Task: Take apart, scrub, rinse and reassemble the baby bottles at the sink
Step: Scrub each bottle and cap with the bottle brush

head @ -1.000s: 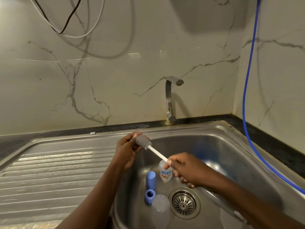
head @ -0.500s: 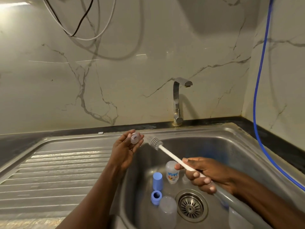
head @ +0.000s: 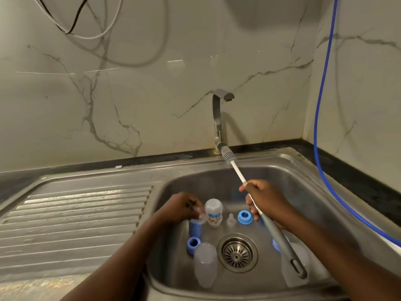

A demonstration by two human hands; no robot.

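The 1st risk is the small clear part that the left hand pinches low in the sink. The hand is blurred, so I cannot tell which part it is. If the fingers loosen, it can drop and slide toward the drain.

The 2nd risk is the brush. The right hand is closed around its white shaft. The head points up and away, just in front of the base of the tap, and the grey handle reaches down over the right side of the basin. A careless swing could strike the tap or push the handle into the right bottle, which lies partly hidden behind it.

The 3rd risk is mixing. Parts of more than 1 bottle lie together, so pieces may be mismatched at reassembly.

The printed bottle stands just beside the left fingertips; I cannot tell if they touch. The cap is directly under that hand. The left ring and the left bottle lie nearer the viewer, left of the drain. A nipple and the right ring sit between the 2 hands, close to the right one.
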